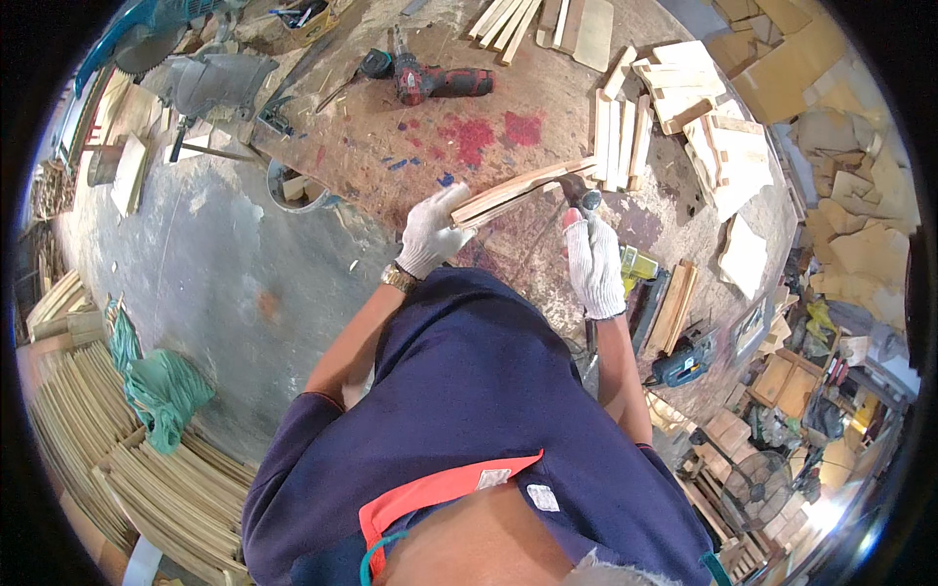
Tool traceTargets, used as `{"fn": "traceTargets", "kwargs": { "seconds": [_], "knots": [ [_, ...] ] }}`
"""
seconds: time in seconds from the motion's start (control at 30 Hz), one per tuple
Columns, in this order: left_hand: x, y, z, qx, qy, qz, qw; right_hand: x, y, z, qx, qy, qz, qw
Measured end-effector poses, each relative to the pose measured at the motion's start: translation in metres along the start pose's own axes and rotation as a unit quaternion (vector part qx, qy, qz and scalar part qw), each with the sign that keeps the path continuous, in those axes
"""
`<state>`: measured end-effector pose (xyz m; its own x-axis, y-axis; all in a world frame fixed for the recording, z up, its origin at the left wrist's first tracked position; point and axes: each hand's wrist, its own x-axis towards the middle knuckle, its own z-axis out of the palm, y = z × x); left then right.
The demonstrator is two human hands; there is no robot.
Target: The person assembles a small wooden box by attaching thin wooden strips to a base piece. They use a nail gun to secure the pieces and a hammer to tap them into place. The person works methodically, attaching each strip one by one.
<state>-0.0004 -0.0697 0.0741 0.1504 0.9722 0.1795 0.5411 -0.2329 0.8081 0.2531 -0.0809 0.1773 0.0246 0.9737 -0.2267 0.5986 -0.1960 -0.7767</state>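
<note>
My left hand [432, 232], in a white knitted glove, grips the left end of a pair of thin wooden strips [523, 188]. The strips slant up to the right across the worktable [381, 195], their far end near several loose slats. My right hand [594, 262], gloved too, is closed around a hammer [590, 201]. Its round metal face shows above my fingers, close to the strips' right end. Most of its handle is hidden by the hand. Beyond the strips lies a red and black cordless drill [442, 82].
Several wooden slats [614, 142] and pale joined wood pieces [728, 161] lie at the right. A yellow-green tool [638, 264] and a blue jigsaw-like tool [684, 363] sit beside my right arm. A saw [147, 49] stands far left. A green bag [168, 391] rests on stacked wood.
</note>
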Motion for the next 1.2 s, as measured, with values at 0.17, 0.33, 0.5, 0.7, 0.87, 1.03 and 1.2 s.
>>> {"fn": "traceTargets", "kwargs": {
  "seconds": [0.17, 0.33, 0.5, 0.7, 0.87, 1.03, 1.2],
  "knots": [
    [0.012, 0.034, 0.012, -0.224, 0.074, -0.003, 0.972, 0.007, 0.003, 0.0, -0.044, -0.009, -0.046, 0.998],
    [0.039, 0.071, -0.012, -0.225, 0.134, 0.04, 0.964, -0.003, -0.029, -0.015, 0.015, 0.048, -0.048, 0.998],
    [0.006, 0.075, -0.038, -0.09, 0.087, 0.105, 0.986, -0.049, -0.038, -0.025, 0.062, 0.056, 0.049, 0.995],
    [-0.011, 0.037, -0.024, -0.151, 0.059, 0.105, 0.981, -0.006, 0.028, 0.026, -0.075, 0.046, -0.027, 0.996],
    [0.0, 0.06, -0.031, -0.081, 0.114, 0.05, 0.989, -0.009, 0.023, 0.02, -0.1, 0.054, -0.032, 0.993],
    [0.0, 0.085, -0.032, -0.057, -0.091, -0.027, 0.994, -0.006, 0.012, 0.011, -0.038, -0.001, 0.08, 0.996],
    [0.013, 0.09, -0.05, 0.042, -0.135, -0.007, 0.99, -0.006, 0.007, 0.008, -0.023, -0.011, 0.033, 0.999]
  ]
}}
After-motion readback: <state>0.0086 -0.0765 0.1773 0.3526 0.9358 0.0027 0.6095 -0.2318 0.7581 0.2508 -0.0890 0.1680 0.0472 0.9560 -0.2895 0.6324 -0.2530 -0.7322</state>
